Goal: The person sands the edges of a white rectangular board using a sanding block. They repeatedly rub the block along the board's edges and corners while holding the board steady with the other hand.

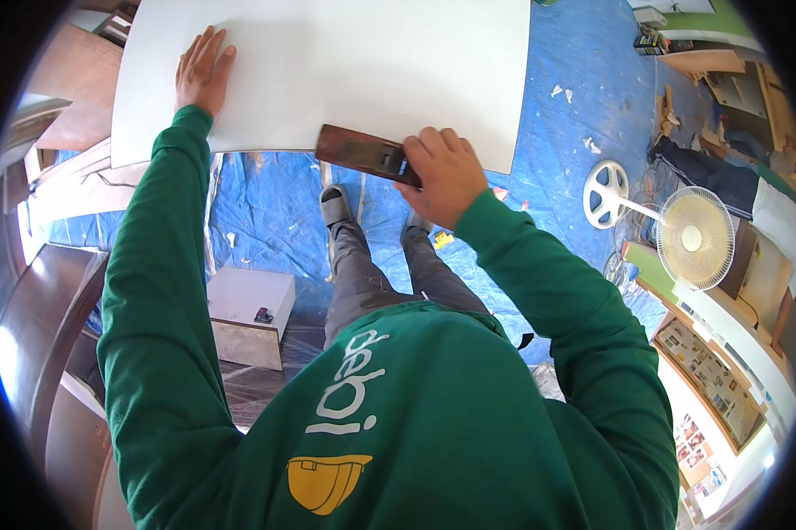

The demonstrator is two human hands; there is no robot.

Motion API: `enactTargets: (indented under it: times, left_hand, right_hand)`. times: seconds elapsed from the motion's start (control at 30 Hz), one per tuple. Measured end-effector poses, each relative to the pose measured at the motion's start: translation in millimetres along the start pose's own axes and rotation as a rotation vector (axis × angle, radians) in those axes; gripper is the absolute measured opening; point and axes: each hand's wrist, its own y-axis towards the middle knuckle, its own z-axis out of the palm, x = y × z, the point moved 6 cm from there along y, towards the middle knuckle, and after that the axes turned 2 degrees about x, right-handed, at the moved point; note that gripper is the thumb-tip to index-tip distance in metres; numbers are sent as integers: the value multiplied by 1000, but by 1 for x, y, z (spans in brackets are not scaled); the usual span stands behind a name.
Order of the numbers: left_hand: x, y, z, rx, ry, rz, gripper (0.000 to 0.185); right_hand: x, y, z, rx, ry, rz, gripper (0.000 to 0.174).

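A large white board (pixel 345 73) lies before me, its near edge running across the view. My left hand (pixel 203 71) rests palm down on the board's left part, holding nothing, with the thumb apart from the fingers. At the near edge, right of the middle, my right hand (pixel 445 173) grips one end of a dark wooden hand plane (pixel 355 150). The plane lies along that edge, its far end pointing left, and the blade slot shows just beside my fingers. Its sole is hidden, so I cannot tell how it touches the edge.
Blue tarpaulin (pixel 563 132) covers the floor, with paper scraps on it. A pedestal fan (pixel 692 237) lies or stands at the right. A white box-like cabinet (pixel 252 295) with a small dark object on top is at lower left. Wooden panels (pixel 83 79) stand beyond the board's left side.
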Motion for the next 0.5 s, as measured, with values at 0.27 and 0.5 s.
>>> enactTargets:
  times: [0.27,0.5]
  left_hand:
    - [2,1,3,2,27,15,56]
    - [4,1,4,-3,57,16,54]
  right_hand:
    - [-51,-47,-24,16,-23,82,56]
    - [-81,-77,-40,52,-104,119,61]
